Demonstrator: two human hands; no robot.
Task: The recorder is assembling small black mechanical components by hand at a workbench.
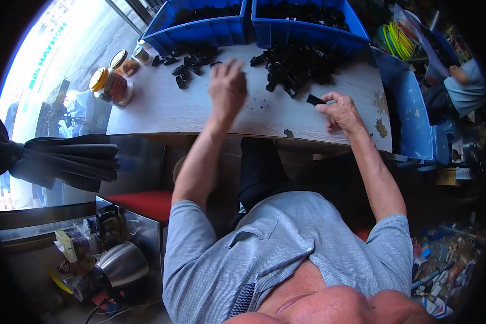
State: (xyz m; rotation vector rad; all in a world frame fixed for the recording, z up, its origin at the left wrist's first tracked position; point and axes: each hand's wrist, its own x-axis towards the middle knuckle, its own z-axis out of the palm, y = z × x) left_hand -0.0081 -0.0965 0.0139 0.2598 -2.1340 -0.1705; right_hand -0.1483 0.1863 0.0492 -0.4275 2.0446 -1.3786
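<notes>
Between the thumb and fingers of my right hand [341,113] is a small black rectangular piece [314,100], which sticks out to the left over the table's near right part. My left hand [227,89] is over the middle of the table, smeared by motion, so its fingers do not show clearly. Just beyond it to the left lies a loose heap of small black pieces [186,67]. A larger pile of black pieces [299,65] spreads beyond my right hand, in front of the right blue bin.
Two blue bins [197,36] [313,33] with black pieces stand at the table's far edge. Yellow-lidded jar [113,89] and smaller jars [125,63] stand at the left. A light blue crate [413,116] is right of the white table [167,110]. A metal kettle [123,263] sits lower left.
</notes>
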